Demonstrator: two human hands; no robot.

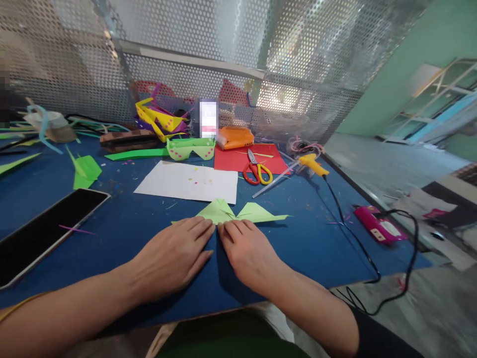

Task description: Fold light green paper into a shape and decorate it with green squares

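A folded light-green paper piece (238, 212) lies flat on the blue table (305, 233), its pointed flaps spreading left and right. My left hand (175, 258) presses palm-down on its near left part, fingers together and flat. My right hand (248, 253) presses beside it on the near right part, fingertips almost touching those of the left. Both hands cover the near half of the paper.
Behind the paper lie a white sheet (188, 181), a red sheet (238, 159) with red-and-yellow scissors (257, 171), a yellow glue gun (313, 164) with black cord, green paper glasses (191, 148) and an orange pouch (234, 137). A dark tablet (40, 231) sits left, a pink device (376, 224) right.
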